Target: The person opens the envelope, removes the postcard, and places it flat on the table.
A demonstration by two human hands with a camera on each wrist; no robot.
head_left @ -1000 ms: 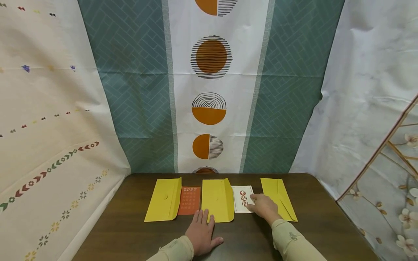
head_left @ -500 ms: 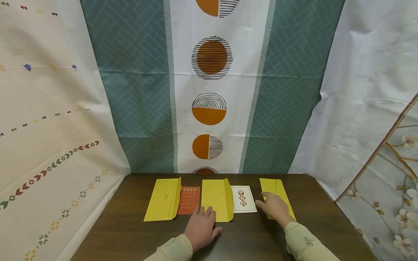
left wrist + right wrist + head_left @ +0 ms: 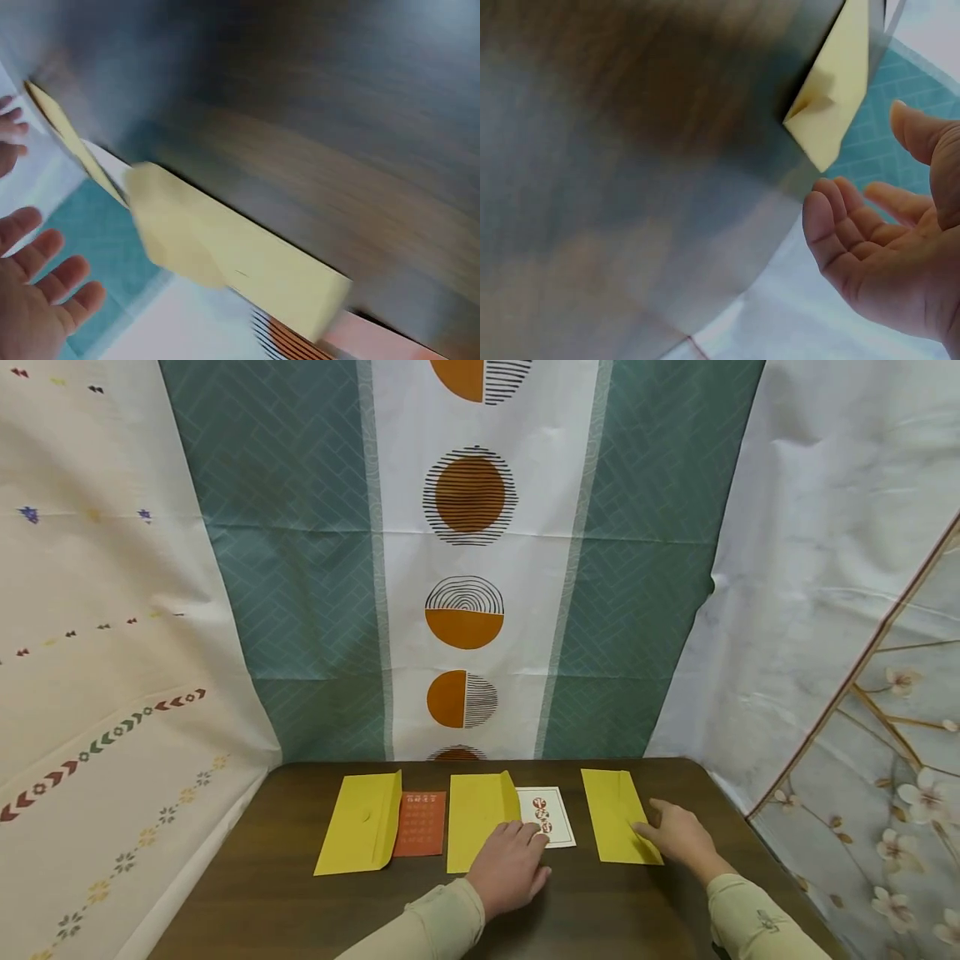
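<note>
Three yellow envelopes and two cards lie in a row on the table. My left hand (image 3: 510, 868) is over the lower right corner of the middle envelope (image 3: 474, 818), beside the white card (image 3: 549, 818) with red characters. Its fingers are loosely bent in the left wrist view, with nothing in them. My right hand (image 3: 681, 837) is at the right edge of the right envelope (image 3: 615, 814). In the right wrist view its fingers (image 3: 821, 225) are half bent and hold nothing. Whether either hand touches paper is unclear.
The left envelope (image 3: 358, 822) lies at the far left of the row, its flap side against a red card (image 3: 422, 823). Dark wooden table (image 3: 315, 918) extends in front. Patterned cloths (image 3: 300, 610) hang behind and at both sides.
My right hand has left the white card and moved right, across the right envelope to its far edge. My left hand has shifted right towards the white card. The view has turned slightly right.
</note>
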